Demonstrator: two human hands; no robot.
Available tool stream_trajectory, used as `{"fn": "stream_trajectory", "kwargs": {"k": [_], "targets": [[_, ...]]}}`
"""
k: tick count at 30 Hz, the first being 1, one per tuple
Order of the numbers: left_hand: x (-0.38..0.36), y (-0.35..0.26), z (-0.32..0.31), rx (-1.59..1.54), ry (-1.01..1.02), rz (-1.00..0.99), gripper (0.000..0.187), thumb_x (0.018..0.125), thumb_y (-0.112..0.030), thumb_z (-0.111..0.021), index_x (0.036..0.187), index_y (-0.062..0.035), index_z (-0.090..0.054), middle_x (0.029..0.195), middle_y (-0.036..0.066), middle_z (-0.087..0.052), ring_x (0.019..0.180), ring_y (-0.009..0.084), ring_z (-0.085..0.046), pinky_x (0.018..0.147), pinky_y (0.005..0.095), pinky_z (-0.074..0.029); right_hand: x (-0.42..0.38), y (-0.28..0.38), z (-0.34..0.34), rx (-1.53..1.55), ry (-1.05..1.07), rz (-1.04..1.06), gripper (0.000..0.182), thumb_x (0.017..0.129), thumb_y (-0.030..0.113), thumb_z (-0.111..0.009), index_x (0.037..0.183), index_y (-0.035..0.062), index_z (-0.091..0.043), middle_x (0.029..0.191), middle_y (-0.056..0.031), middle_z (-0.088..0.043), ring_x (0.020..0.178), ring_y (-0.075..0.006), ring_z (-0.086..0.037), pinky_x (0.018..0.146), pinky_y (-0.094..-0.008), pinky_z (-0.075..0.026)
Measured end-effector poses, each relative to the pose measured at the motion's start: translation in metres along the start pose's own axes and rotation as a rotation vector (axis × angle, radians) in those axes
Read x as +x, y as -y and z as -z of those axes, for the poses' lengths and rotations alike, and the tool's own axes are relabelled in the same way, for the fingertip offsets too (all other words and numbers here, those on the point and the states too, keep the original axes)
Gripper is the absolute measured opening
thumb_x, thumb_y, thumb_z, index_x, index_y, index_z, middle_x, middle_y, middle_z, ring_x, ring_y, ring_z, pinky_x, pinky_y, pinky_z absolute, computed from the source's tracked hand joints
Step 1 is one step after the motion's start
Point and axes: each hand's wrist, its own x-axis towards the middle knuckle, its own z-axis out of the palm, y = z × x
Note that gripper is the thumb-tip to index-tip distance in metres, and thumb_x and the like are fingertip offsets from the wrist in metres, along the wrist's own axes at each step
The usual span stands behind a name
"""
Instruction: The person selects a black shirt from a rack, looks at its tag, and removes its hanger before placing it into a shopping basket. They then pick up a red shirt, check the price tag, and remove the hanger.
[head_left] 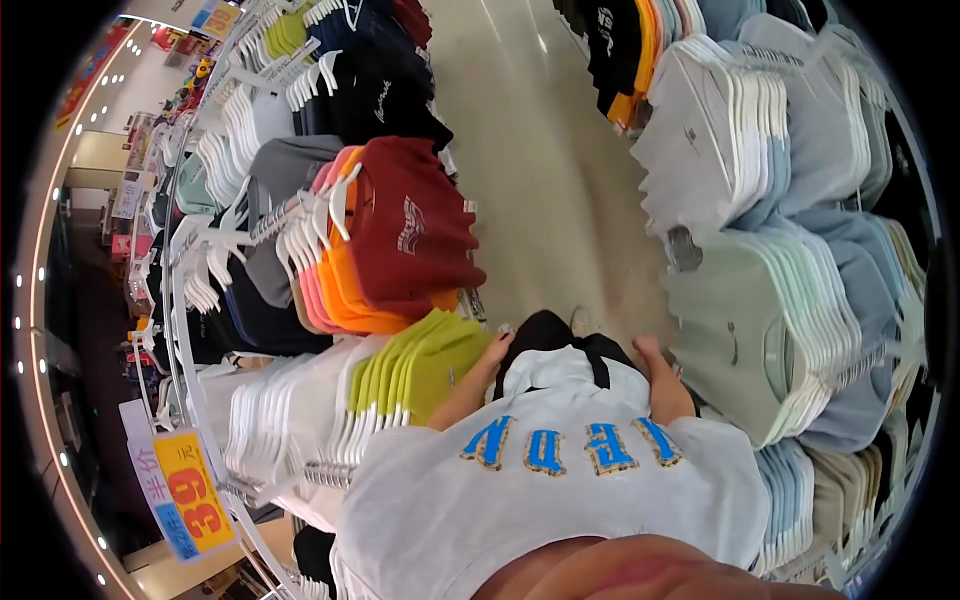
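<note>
Lime-green short-sleeved shirts on white plastic hangers [440,350] are hung in a close row at the left of the aisle, just beside the person's left hand [499,346]. That hand is held low, near the front edge of the row; whether its fingers are spread, pressed together or pinching the fabric cannot be told, and contact with the shirts cannot be confirmed. On the opposite side, the right hand [652,356] is held low near pale mint-green shirts on white hangers [730,310]; its fingers are too small to be read, so their state cannot be told either. Between the hands, a white bundle with black straps [570,375] is seen at the waist, beyond a white shirt with blue letters [550,490] that is worn by the person. Behind the lime-green row, as seen along the aisle, a dark red shirt with a pale print [405,225] is hung in front of bright orange shirts [365,318]. White garments [290,395] are lined up to the left of the lime-green ones. A yellow, blue and pale purple price sign marked 39 [185,490] is fixed to the white metal rack [178,320]. The aisle is floored with a glossy beige surface [545,150].
</note>
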Motion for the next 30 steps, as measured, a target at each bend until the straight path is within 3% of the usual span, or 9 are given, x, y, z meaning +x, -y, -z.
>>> {"fn": "stream_trajectory", "kwargs": {"k": [1, 4, 9, 15, 18, 21, 22, 23, 30], "targets": [[0.005, -0.017, 0.002, -0.007, 0.001, -0.004, 0.049, 0.095, -0.038, -0.053, 0.131, -0.0042, -0.055, 0.124, 0.017, -0.062, 0.109, 0.0246, -0.059, 0.1, 0.0375, -0.042, -0.013, 0.102, 0.048, 0.361, -0.101, -0.203, 0.028, 0.08, 0.023, -0.056, 0.082, -0.0012, -0.069, 0.092, -0.0242, -0.067, 0.075, -0.0363, -0.065, 0.068, -0.0446, -0.051], [0.027, -0.044, 0.015, -0.297, -0.125, -0.137, 0.041, 0.093, -0.034, -0.054, 0.122, -0.0052, -0.06, 0.107, 0.014, -0.067, 0.102, 0.0236, -0.061, 0.093, 0.0349, -0.045, 0.066, 0.24, 0.118, 0.449, -0.01, 0.11, 0.01, 0.079, 0.011, -0.058, 0.08, 0.0048, -0.066, 0.076, -0.0094, -0.067, 0.064, -0.016, -0.06, 0.056, -0.0303, -0.048], [0.13, -0.062, 0.025, -0.082, -0.123, 0.021, 0.038, 0.093, -0.032, -0.054, 0.118, -0.0047, -0.061, 0.102, 0.014, -0.067, 0.098, 0.0236, -0.062, 0.089, 0.0348, -0.047, 0.144, 0.39, 0.211, 0.563, 0.241, 0.24, 0.013, 0.083, 0.006, -0.054, 0.079, 0.0044, -0.066, 0.078, -0.0061, -0.068, 0.068, -0.0139, -0.062, 0.057, -0.0288, -0.049], [0.259, -0.17, 0.061, 0.477, 0.018, 0.112, 0.035, 0.092, -0.03, -0.054, 0.113, -0.004, -0.063, 0.096, 0.013, -0.067, 0.093, 0.0236, -0.063, 0.084, 0.0348, -0.048, 0.237, 0.352, 0.283, 0.247, 0.239, -0.072, 0.012, 0.083, 0.011, -0.055, 0.079, 0.0047, -0.064, 0.072, -0.0072, -0.066, 0.06, -0.0175, -0.06, 0.053, -0.0319, -0.049], [0.339, -0.257, 0.09, 0.798, 0.11, -0.008, 0.033, 0.092, -0.029, -0.054, 0.11, -0.0037, -0.064, 0.093, 0.013, -0.067, 0.091, 0.0236, -0.063, 0.081, 0.0348, -0.049, 0.264, 0.346, 0.324, 0.521, 0.098, -0.622, 0.016, 0.084, 0.014, -0.055, 0.07, 0.0071, -0.062, 0.061, -0.0062, -0.058, 0.05, -0.0194, -0.056, 0.041, -0.0304, -0.041], [0.429, -0.364, 0.13, 1.176, 0.189, -0.34, 0.032, 0.091, -0.028, -0.054, 0.108, -0.0034, -0.064, 0.09, 0.013, -0.067, 0.088, 0.0236, -0.063, 0.078, 0.0347, -0.05, 0.281, 0.36, 0.353, 0.836, 0.062, -0.545, 0.017, 0.084, 0.014, -0.056, 0.072, 0.0074, -0.064, 0.064, -0.0089, -0.06, 0.052, -0.0194, -0.057, 0.042, -0.0342, -0.044], [0.446, -0.432, 0.116, 0.423, -0.089, 0.081, 0.027, 0.088, -0.023, -0.051, 0.097, -0.0014, -0.065, 0.078, 0.011, -0.064, 0.074, 0.0238, -0.062, 0.063, 0.0379, -0.049, 0.283, 0.381, 0.364, 0.839, 0.064, -0.548, 0.017, 0.084, 0.014, -0.056, 0.072, 0.0074, -0.064, 0.064, -0.0089, -0.06, 0.052, -0.0194, -0.057, 0.042, -0.0342, -0.044], [0.456, -0.497, 0.103, 0.152, -0.154, -0.095, 0.028, 0.088, -0.023, -0.05, 0.097, -0.0001, -0.064, 0.079, 0.011, -0.065, 0.066, 0.023, -0.061, 0.055, 0.0393, -0.048, 0.289, 0.404, 0.376, 0.705, 0.048, -0.533, 0.016, 0.085, 0.02, -0.057, 0.08, 0.0074, -0.066, 0.07, -0.0075, -0.062, 0.056, -0.0196, -0.059, 0.048, -0.0358, -0.046], [0.526, -0.806, 0.02, 0.198, -0.085, -0.396, 0.033, 0.093, -0.029, -0.052, 0.103, 0.0004, -0.064, 0.077, 0.006, -0.067, 0.067, 0.0148, -0.062, 0.06, 0.0298, -0.048, 0.466, 0.381, 0.336, 0.585, 0.145, -0.365, 0.016, 0.083, 0.02, -0.06, 0.085, 0.0061, -0.067, 0.073, -0.0076, -0.061, 0.06, -0.0212, -0.059, 0.053, -0.037, -0.047]]}}
